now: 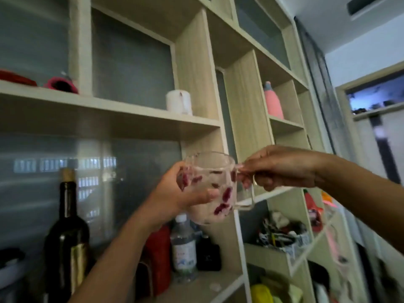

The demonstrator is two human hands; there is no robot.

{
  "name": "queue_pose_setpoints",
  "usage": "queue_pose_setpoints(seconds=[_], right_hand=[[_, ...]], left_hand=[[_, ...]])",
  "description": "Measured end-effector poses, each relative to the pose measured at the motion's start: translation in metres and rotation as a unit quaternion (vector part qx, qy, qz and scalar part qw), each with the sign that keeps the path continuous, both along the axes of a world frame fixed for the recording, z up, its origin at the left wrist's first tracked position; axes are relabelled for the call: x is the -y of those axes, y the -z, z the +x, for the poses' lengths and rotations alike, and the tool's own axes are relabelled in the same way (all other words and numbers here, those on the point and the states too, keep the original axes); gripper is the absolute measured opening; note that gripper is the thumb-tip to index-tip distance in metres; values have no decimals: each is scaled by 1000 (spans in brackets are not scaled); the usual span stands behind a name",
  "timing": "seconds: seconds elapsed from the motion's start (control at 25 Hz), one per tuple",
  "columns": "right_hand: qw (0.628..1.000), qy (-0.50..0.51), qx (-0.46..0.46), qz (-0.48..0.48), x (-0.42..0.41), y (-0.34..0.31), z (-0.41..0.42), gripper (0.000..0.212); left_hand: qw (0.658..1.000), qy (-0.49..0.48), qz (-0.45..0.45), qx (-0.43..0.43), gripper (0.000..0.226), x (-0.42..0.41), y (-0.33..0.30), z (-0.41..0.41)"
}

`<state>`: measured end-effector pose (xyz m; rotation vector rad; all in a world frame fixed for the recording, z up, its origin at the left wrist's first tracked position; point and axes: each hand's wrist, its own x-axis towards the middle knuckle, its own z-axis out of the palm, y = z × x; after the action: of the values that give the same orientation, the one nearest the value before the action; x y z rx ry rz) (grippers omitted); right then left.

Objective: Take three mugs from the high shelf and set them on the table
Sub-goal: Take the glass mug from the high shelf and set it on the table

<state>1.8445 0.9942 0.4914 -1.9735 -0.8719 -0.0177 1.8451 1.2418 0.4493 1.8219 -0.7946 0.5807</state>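
Note:
A clear glass mug (215,189) with red flower prints is held in front of the shelf unit, below the high shelf (109,114). My left hand (175,200) wraps its body from the left. My right hand (282,169) pinches its handle from the right. A white mug (178,102) stands on the high shelf near the right end of its compartment, above the held mug. The table is out of view.
A dark wine bottle (67,232), a plastic water bottle (183,248) and a red box (157,254) stand on the lower shelf under my left arm. A pink bottle (272,101) sits in a right compartment. Red items (60,84) lie at the high shelf's left end.

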Motion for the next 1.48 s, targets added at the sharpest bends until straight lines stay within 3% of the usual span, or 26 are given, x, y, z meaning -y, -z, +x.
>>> queue_pose_setpoints(seconds=[0.16,0.44,0.64,0.8,0.88,1.04,1.32,1.48], right_hand=[[990,33,-123,53,27,94,-10,20],[951,186,-214,123,88,233,-52,23],[905,323,-248,122,129,331,-109,27],[845,437,-280,130,146,402,-161,23],[808,479,-311,143,150,440,-191,22],[735,541,-368,177,149,518,-248,20],[598,642,-406,254,142,609,-318,20],[565,678,-385,270,147,623,-325,21]], left_hand=[[996,74,18,-55,81,33,84,20],[969,169,93,-155,96,109,217,26],[918,204,275,-199,103,167,310,16],[843,166,465,-212,110,197,379,0],[811,176,518,-207,103,211,410,-14],[773,211,567,-191,89,231,455,-45],[711,252,638,-155,82,256,496,-76],[695,272,651,-142,79,266,502,-87]])
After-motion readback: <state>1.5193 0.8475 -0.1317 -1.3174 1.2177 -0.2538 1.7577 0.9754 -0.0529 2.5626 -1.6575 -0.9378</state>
